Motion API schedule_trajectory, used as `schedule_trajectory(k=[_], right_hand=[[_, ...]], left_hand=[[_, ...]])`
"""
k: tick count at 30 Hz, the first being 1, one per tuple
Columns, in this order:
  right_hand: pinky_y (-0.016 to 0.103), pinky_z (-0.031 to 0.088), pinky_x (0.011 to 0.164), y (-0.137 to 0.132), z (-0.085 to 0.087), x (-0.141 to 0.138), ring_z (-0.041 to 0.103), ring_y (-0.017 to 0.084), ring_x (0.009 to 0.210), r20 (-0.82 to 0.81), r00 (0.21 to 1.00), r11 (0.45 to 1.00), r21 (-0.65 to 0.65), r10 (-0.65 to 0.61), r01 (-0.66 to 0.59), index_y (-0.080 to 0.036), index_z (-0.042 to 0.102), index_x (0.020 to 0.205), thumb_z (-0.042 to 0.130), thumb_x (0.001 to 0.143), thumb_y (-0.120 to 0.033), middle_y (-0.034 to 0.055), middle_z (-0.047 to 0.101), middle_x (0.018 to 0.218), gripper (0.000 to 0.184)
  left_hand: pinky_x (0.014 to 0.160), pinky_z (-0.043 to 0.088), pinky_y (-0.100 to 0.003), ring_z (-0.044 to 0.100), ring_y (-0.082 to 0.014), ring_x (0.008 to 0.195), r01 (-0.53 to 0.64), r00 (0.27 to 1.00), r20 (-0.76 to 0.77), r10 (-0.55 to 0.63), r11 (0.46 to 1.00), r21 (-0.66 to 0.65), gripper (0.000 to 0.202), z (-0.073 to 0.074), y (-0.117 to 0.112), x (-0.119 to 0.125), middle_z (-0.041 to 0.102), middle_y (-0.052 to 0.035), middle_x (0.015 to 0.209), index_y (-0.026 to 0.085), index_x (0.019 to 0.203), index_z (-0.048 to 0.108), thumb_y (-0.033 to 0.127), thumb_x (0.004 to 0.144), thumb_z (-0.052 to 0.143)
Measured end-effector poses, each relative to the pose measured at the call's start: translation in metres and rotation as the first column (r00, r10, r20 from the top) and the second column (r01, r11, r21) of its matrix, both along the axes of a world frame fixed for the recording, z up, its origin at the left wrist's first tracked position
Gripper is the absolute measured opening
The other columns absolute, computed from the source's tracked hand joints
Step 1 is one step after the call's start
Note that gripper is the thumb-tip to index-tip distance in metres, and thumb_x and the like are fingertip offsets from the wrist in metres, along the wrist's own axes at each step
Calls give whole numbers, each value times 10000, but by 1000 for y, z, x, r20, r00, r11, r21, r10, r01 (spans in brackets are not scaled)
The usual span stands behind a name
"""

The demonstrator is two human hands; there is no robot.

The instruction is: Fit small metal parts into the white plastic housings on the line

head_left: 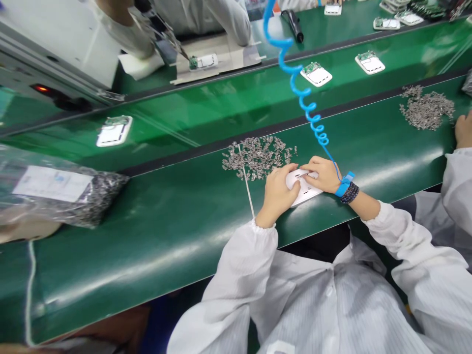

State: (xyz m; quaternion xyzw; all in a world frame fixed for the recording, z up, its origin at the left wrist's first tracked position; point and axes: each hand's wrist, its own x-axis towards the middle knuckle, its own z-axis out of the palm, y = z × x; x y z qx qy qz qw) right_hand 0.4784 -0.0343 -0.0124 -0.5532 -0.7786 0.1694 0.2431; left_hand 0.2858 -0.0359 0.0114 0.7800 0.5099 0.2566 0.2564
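My left hand (pixel 276 191) grips a white plastic device casing (pixel 308 194) lying on the green conveyor belt (pixel 147 255). My right hand (pixel 319 174) presses on the casing's upper side, its fingertips on a small metal piece (pixel 304 174). A blue wrist strap (pixel 344 184) with a coiled blue cord (pixel 306 101) circles my right wrist, beside a dark beaded bracelet. Just left of my left hand lies a loose pile of small metal parts (pixel 256 157). The casing's underside is hidden.
A clear plastic bag of dark parts (pixel 62 189) lies at the belt's left. A second metal pile (pixel 427 108) sits at the right, near a co-worker's hand (pixel 462 129). White units (pixel 316 74) ride the farther belt. A grey machine (pixel 55 54) stands top left.
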Motion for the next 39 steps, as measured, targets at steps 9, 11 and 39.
schedule_trajectory(k=[9, 11, 39], right_hand=[[268, 403, 688, 3, -3, -5, 599, 162, 774, -44, 997, 997, -42, -69, 67, -248, 800, 995, 674, 822, -306, 7, 658, 806, 221], [271, 416, 696, 3, -3, -3, 589, 160, 752, -90, 994, 998, -33, -64, 61, -234, 798, 982, 668, 827, -298, 8, 657, 791, 213], [304, 524, 776, 94, -3, 5, 690, 216, 953, -9, 999, 993, -114, -31, 30, -279, 798, 1099, 630, 830, -195, 16, 772, 1068, 328]], left_hand=[[1048, 464, -409, 615, -266, 1133, 33, 994, -108, -33, 999, 4, 388, 6, -2, 5, 705, -80, 1235, 187, 1222, 647, 235, 844, 576], [1080, 439, -424, 594, -270, 1182, 84, 987, -135, -82, 996, 5, 397, 11, -4, 2, 682, -86, 1284, 199, 1266, 626, 298, 885, 575], [1195, 354, -572, 475, -399, 1414, -908, 348, -540, 766, 420, 10, 958, 57, -54, -252, 477, -71, 1568, 282, 1452, 450, 707, 621, 670]])
